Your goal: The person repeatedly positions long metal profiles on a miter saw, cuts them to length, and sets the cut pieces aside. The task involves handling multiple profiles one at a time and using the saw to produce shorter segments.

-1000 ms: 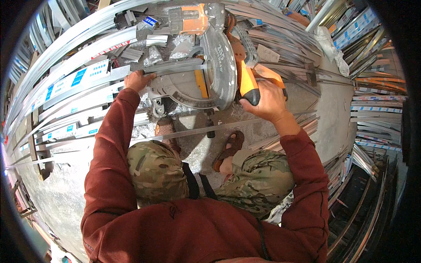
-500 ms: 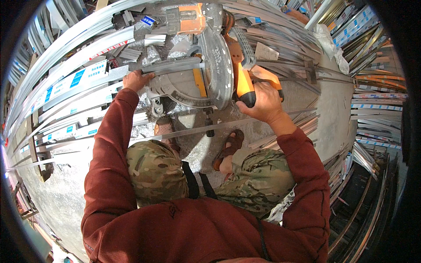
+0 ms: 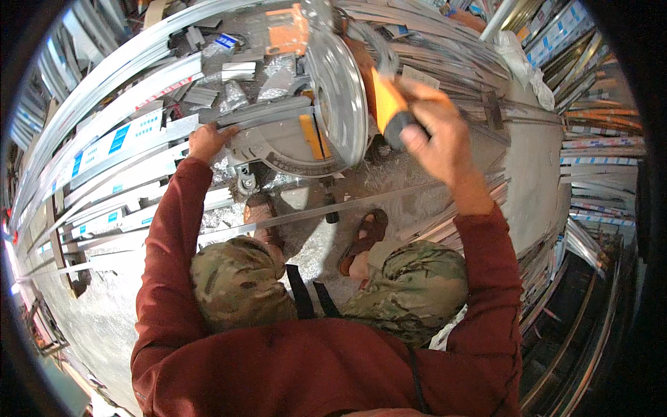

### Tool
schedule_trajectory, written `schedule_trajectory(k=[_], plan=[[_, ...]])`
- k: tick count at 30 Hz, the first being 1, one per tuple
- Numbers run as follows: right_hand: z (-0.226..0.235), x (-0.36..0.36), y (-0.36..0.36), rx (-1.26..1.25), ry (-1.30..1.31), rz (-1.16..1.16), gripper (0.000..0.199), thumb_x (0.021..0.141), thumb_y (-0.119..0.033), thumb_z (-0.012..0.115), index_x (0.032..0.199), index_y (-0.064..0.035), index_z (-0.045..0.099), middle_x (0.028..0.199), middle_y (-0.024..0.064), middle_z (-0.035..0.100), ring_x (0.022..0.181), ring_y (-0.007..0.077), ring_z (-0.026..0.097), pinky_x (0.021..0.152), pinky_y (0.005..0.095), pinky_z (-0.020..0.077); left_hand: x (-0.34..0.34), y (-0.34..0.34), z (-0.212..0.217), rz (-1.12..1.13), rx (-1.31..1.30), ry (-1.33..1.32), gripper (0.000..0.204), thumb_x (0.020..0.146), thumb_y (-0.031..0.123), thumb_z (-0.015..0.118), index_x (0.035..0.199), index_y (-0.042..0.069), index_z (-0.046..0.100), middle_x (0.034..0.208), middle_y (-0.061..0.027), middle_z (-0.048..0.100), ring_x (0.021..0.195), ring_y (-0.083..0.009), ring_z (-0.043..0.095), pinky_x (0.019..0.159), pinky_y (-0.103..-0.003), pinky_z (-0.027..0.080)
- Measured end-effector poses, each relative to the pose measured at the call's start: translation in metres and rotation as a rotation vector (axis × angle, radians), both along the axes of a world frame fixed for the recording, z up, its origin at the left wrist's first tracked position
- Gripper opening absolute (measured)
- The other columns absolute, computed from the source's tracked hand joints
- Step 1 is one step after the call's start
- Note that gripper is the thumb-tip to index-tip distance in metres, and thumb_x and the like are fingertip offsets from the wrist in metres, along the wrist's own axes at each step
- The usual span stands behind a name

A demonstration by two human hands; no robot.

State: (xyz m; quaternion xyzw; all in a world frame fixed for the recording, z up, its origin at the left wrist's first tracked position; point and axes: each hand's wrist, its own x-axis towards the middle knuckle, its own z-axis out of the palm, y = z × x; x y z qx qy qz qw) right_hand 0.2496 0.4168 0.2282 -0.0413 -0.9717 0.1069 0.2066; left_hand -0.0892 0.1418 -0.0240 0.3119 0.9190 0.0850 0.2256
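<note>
A mitre saw (image 3: 267, 156) with a grey base stands on the floor in front of me. My right hand (image 3: 445, 135) is wrapped round its orange and black handle (image 3: 389, 108), smeared by motion. The saw's round blade and guard (image 3: 340, 104) show beside the handle, over the base. On the left, my left hand (image 3: 210, 142) grips a silver aluminium profile (image 3: 267, 110) that lies along the saw's fence. The thumb rests on top of the profile, and part of the fingers is hidden. An orange motor housing (image 3: 287, 31) sits at the far side.
Long aluminium profiles (image 3: 104, 142) are stacked at the left, some with blue-and-white film. Offcuts (image 3: 238, 71) litter the floor beyond the saw. A long thin strip (image 3: 292, 217) crosses in front of my feet. More stacked profiles (image 3: 601, 161) and a white bag (image 3: 517, 62) are on the right.
My right hand has moved up and to the right with the handle, and the saw head has risen with it. The left hand stays on the profile, shifted slightly in view.
</note>
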Motion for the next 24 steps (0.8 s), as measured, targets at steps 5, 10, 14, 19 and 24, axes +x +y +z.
schedule_trajectory(k=[5, 10, 14, 19, 24], plan=[[-0.022, -0.002, 0.091, -0.109, 0.513, -0.255, 0.035, 0.102, -0.026, 0.041, 0.117, -0.0036, 0.064, 0.112, 0.018, 0.067, 0.101, 0.036, 0.062, 0.095, 0.0436, 0.0453, -0.011, -0.01, -0.018, -0.035, 0.047, 0.064, 0.075, 0.079, 0.07, 0.061, 0.099, -0.002, 0.068, 0.096, -0.0263, 0.069, 0.096, -0.0415, 0.066, 0.085, -0.047, 0.049], [-0.148, 0.004, 0.158, -0.284, -0.522, -0.835, 0.043, 0.1, -0.027, 0.041, 0.137, -0.0088, 0.05, 0.127, 0.0261, 0.059, 0.118, 0.0423, 0.057, 0.1, 0.0486, 0.0436, -0.016, -0.031, -0.008, -0.038, 0.147, 0.062, 0.056, 0.08, 0.056, 0.07, 0.096, 0.002, 0.071, 0.089, -0.0225, 0.071, 0.086, -0.0392, 0.069, 0.077, -0.044, 0.053], [-0.245, 0.024, 0.189, -0.322, -0.714, -0.767, 0.048, 0.097, -0.026, 0.045, 0.142, -0.0091, 0.044, 0.124, 0.0269, 0.06, 0.114, 0.0442, 0.058, 0.098, 0.0492, 0.0453, -0.036, -0.064, -0.007, -0.014, 0.084, 0.081, 0.054, 0.079, 0.053, 0.073, 0.098, 0.002, 0.071, 0.091, -0.0227, 0.071, 0.086, -0.037, 0.069, 0.078, -0.043, 0.053], [-0.253, 0.046, 0.169, -0.534, -0.334, -0.898, 0.041, 0.098, -0.037, 0.049, 0.125, -0.0067, 0.05, 0.119, 0.0254, 0.061, 0.104, 0.0429, 0.061, 0.092, 0.0517, 0.046, -0.054, -0.082, 0.0, 0.026, 0.041, 0.039, 0.063, 0.081, 0.05, 0.073, 0.112, -0.005, 0.067, 0.105, -0.0241, 0.07, 0.099, -0.0349, 0.068, 0.087, -0.04, 0.051], [-0.192, 0.088, 0.088, -1.318, 0.602, -1.164, 0.039, 0.094, -0.014, 0.058, 0.129, -0.0059, 0.045, 0.108, 0.0136, 0.061, 0.073, 0.0214, 0.061, 0.066, 0.0383, 0.0518, -0.065, -0.118, -0.03, 0.003, 0.1, 0.146, 0.061, 0.083, 0.052, 0.071, 0.109, -0.003, 0.068, 0.097, -0.0208, 0.071, 0.092, -0.0361, 0.068, 0.081, -0.042, 0.05]])
